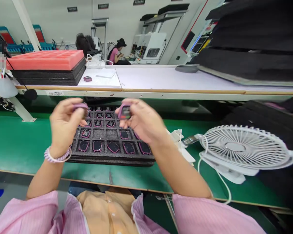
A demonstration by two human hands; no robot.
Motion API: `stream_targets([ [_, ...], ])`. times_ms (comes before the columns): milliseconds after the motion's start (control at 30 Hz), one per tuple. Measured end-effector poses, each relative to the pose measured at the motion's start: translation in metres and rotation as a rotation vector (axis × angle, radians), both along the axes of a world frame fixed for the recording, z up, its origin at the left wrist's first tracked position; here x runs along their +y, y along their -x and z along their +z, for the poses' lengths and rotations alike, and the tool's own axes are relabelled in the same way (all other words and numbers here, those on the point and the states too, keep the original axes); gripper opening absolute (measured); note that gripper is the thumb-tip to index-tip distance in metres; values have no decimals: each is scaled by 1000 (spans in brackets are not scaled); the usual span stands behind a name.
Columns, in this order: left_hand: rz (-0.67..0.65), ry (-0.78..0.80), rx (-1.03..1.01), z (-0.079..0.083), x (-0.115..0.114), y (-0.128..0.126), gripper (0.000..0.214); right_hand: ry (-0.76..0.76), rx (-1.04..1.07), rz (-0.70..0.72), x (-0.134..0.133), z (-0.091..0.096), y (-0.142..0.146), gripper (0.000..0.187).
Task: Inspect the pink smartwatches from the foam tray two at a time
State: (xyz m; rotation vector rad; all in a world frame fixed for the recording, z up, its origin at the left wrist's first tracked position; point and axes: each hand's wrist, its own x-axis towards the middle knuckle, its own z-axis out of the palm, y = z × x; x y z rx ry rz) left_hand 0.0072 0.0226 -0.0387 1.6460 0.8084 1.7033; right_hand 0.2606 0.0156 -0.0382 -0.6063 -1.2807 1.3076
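Note:
My left hand [64, 125] is raised above a dark foam tray [104, 135] and pinches a small purple watch case [81, 106] between its fingertips. My right hand [141, 120] holds up a second purple watch case [124, 112] with its dark screen side toward me. Both hands hover over the tray's far half. The tray lies on the green bench mat [19, 143] and holds several purple watch cases [113, 147] in its pockets; a few pockets are bare.
A white desk fan [244, 151] lies at the right with its cable trailing to the bench edge. On the white shelf [185, 79] sit stacked pink and black foam trays [47, 66], one loose watch case [87, 78] and black foam sheets [254, 55]. A person sits far behind.

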Motion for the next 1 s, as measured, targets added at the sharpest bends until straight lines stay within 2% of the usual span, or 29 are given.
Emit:
stream_targets([
  [100,-219,362,67,-20,8,-17,53,219,-113,86,23,-35,14,61],
  [167,-328,523,93,-33,14,-24,68,294,-135,82,32,-54,15,56],
  [267,-401,598,81,-47,19,-25,83,366,-107,130,32,-69,8,51],
  [400,-471,613,145,-57,27,-20,74,387,-82,242,27,-74,-4,69],
  [500,-380,524,492,-63,36,-17,59,317,-171,263,31,-81,-11,77],
  [600,-219,395,825,-70,45,-16,51,122,-453,166,41,-92,-15,61],
  [733,-109,329,1006,-77,56,-17,47,-245,-900,-58,51,-100,-10,45],
  [867,-76,328,1161,-75,58,-17,51,-355,-1265,-99,55,-99,-2,48],
  [933,-54,324,1209,-70,55,-18,64,-354,-1304,-88,54,-95,-6,56],
  [1000,-31,304,1226,-62,51,-22,71,-393,-1240,-178,51,-86,-18,58],
])
